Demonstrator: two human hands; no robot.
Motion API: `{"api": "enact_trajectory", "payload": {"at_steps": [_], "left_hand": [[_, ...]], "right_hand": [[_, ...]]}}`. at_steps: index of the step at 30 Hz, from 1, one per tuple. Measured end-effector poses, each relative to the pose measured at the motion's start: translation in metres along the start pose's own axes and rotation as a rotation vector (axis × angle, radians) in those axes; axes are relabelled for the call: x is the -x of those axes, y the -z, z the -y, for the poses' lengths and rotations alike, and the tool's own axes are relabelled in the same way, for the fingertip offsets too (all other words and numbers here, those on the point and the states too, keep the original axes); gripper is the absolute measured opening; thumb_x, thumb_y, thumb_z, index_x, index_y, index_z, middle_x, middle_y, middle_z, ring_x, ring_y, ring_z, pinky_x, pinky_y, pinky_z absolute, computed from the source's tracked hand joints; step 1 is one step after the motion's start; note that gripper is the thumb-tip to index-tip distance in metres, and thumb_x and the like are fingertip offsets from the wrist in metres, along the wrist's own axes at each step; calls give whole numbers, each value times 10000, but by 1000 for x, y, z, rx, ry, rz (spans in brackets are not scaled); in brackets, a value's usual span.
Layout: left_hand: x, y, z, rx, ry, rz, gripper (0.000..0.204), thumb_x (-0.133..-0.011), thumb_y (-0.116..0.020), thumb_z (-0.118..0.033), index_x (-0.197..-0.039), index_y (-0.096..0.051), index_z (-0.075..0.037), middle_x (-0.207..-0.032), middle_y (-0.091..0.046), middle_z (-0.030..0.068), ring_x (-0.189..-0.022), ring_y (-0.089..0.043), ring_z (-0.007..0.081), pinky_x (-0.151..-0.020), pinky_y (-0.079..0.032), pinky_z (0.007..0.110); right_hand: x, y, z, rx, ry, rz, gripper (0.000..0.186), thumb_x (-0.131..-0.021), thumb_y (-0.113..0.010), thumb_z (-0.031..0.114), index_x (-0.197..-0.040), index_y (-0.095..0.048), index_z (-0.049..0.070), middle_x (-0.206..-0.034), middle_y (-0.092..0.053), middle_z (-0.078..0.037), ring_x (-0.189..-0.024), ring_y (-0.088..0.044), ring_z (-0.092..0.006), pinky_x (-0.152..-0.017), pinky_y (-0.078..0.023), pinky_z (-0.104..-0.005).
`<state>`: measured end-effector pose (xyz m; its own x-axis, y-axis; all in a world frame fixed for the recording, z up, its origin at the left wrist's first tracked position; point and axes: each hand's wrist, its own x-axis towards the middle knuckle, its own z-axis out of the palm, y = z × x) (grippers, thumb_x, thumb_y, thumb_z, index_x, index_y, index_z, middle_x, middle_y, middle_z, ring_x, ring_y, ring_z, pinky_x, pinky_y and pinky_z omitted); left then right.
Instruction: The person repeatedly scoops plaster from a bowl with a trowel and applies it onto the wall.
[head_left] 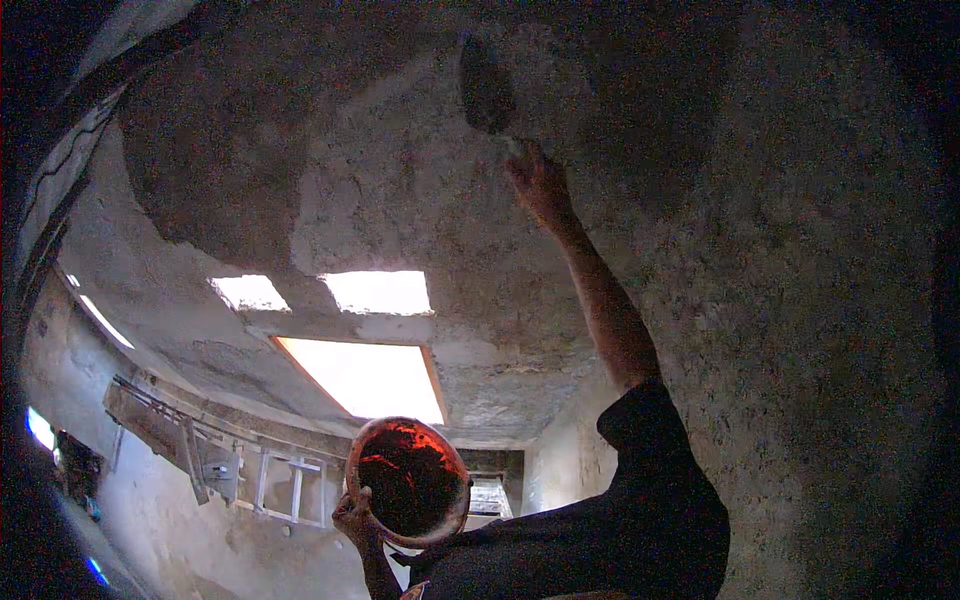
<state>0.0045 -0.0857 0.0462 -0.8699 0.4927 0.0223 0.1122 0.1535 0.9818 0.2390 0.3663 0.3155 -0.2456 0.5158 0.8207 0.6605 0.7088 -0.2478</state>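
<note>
Right hand [538, 185] is gripping a trowel [487, 85], pressing it flat against the ceiling [400, 180]; left hand [355, 517] is clutching the bowl [408, 481] by its rim. Wet plaster could be dropping from overhead, or the tilted bowl spilling.

Three bright openings [372, 345] are glowing in the far part of the ceiling. A ladder [285, 485] is leaning along the lower left wall [150, 520], beside a long plank [160, 425], and a dark cable [60, 170] is running up the left edge.
</note>
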Motion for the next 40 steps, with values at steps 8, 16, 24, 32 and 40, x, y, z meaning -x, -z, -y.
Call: {"api": "enact_trajectory", "payload": {"at_steps": [8, 16, 24, 32, 40], "left_hand": [[-2, -2, 9, 48, -41, -3, 194, -660, -690, -104, -596, -541, 3, -554, -435, -32, -497, -345, 80, -461, -257, 253], [-4, -1, 6, 155, 106, 32, 237, -648, -687, -104, -529, -491, -43, -516, -408, -52, -489, -333, 80, -460, -240, 257], [-5, -2, 16, 75, 67, 0, 206, -630, -678, -104, -549, -506, -26, -528, -407, -43, -499, -328, 91, -472, -252, 269], [-9, 12, 50, -93, -143, 5, 184, -635, -692, -143, -620, -575, -2, -551, -425, -42, -516, -353, 85, -470, -278, 273], [-9, 13, 52, -122, -241, 66, 155, -658, -686, -125, -619, -570, -32, -541, -424, -69, -488, -326, 64, -440, -242, 255]], "right_hand": [[4, 13, -60, 142, -75, -413, 468, -863, -476, 361, -1191, -441, 29, -1155, -503, -198, -1016, -526, -316, -850, -422, -418], [4, 41, -66, 71, -71, -321, 459, -885, -444, 358, -1214, -436, 38, -1213, -459, -193, -1089, -462, -351, -946, -335, -436], [56, 16, -87, 146, -323, -147, 450, -870, -482, 308, -1201, -436, 6, -1191, -471, -215, -1047, -496, -361, -916, -381, -428], [86, 27, -33, -9, -565, -85, 503, -864, -480, 352, -1225, -417, 8, -1150, -493, -241, -1014, -526, -324, -816, -442, -405], [6, 7, -53, 31, -142, -261, 466, -877, -465, 294, -1262, -377, 48, -1152, -507, -198, -1019, -516, -315, -869, -391, -418]]}}
